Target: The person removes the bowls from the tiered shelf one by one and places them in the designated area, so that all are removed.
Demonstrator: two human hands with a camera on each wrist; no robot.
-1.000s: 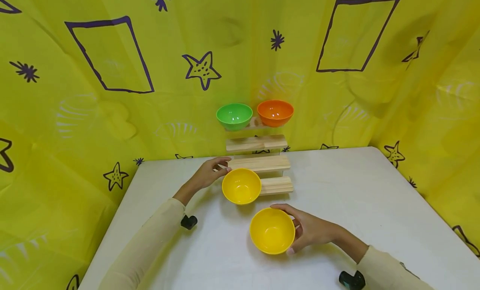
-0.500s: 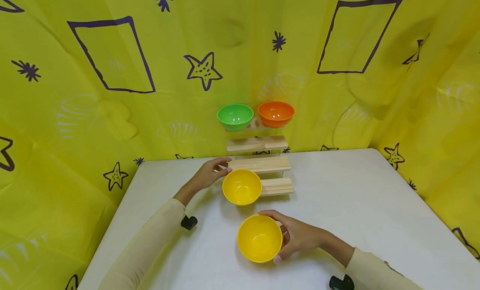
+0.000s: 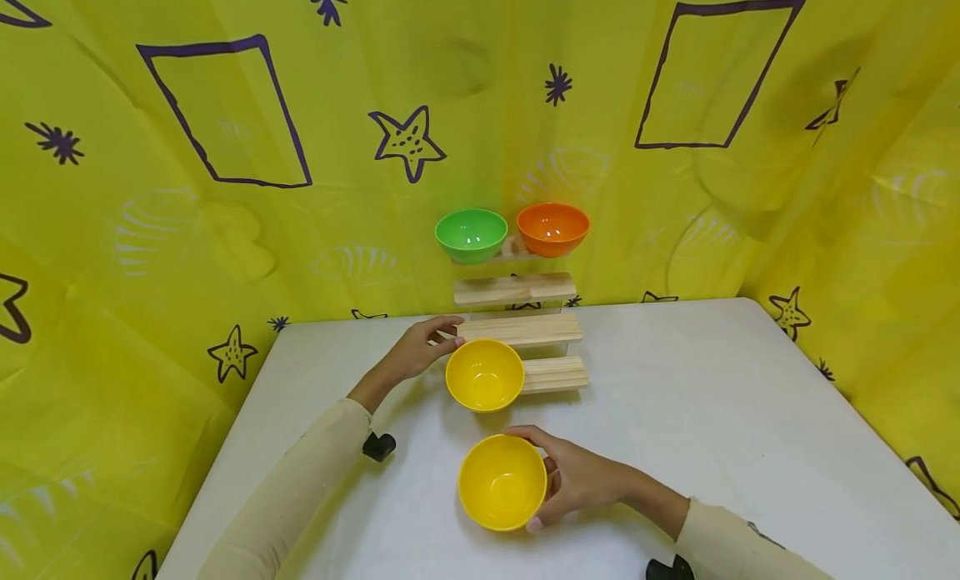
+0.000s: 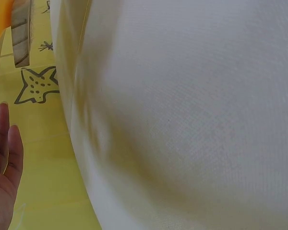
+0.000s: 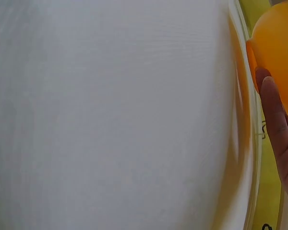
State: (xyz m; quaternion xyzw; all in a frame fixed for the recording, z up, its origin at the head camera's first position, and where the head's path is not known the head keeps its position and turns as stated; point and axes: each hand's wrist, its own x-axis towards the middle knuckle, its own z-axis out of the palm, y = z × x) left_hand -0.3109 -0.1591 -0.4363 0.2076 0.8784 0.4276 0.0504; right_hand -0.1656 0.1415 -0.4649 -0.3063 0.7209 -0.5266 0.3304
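Gripping the front yellow bowl (image 3: 502, 483) by its right side, the right hand (image 3: 573, 480) has its thumb and fingers curled about the rim, with the opening facing up. That bowl is at or just above the white worktop (image 3: 675, 397), in front of the wooden stepped rack (image 3: 555, 375); I cannot tell whether its base touches down. The left hand (image 3: 420, 347) is at the left end of the rack's second slat from the bottom (image 3: 521, 329), thumb and fingers a little apart, the thumb next to the rim of the rear yellow bowl (image 3: 485, 377). Whether it pinches the slat or only touches it cannot be told. The rear yellow bowl covers the left part of the lowest slat, while the green bowl (image 3: 471, 235) and orange bowl (image 3: 553, 228) sit side by side on the top slat. The step in hand appears to be handling one bowl in front of the rack, with the left hand probably steadying the wood. From here, a move toward the slats would call for a firm hold, a level rim and enough lift to clear the rear yellow bowl without nudging it.
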